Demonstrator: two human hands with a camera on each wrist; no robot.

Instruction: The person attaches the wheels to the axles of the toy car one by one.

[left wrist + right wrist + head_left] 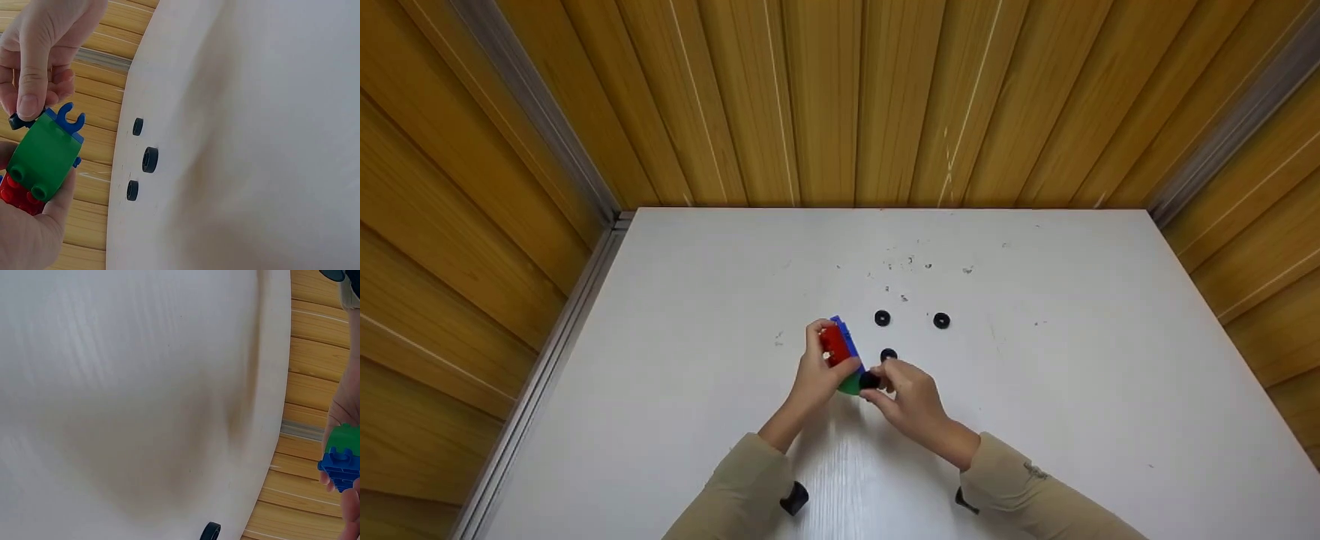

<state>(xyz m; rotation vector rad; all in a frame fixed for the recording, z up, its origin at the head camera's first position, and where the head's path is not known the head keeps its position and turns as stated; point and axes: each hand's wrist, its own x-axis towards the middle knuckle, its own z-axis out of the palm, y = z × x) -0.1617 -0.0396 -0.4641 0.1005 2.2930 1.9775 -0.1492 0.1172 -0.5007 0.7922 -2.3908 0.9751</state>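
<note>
My left hand (812, 375) grips a toy-brick vehicle with red bricks (835, 343), a blue base (847, 337) and a rounded green brick (48, 157). A small blue hook (70, 120) sticks out from one end of the base. Between thumb and fingers, my right hand (911, 397) pinches a black toy wheel (869, 380) against the side of the blue base, beside the green brick. In the right wrist view, the underside of the blue base (341, 468) faces the camera.
Three more black wheels lie on the white table (660, 337): one wheel (882, 318) and another wheel (941, 321) beyond the hands, and a third wheel (889, 354) right by the right hand's fingers. Yellow slatted walls (825, 105) border the table.
</note>
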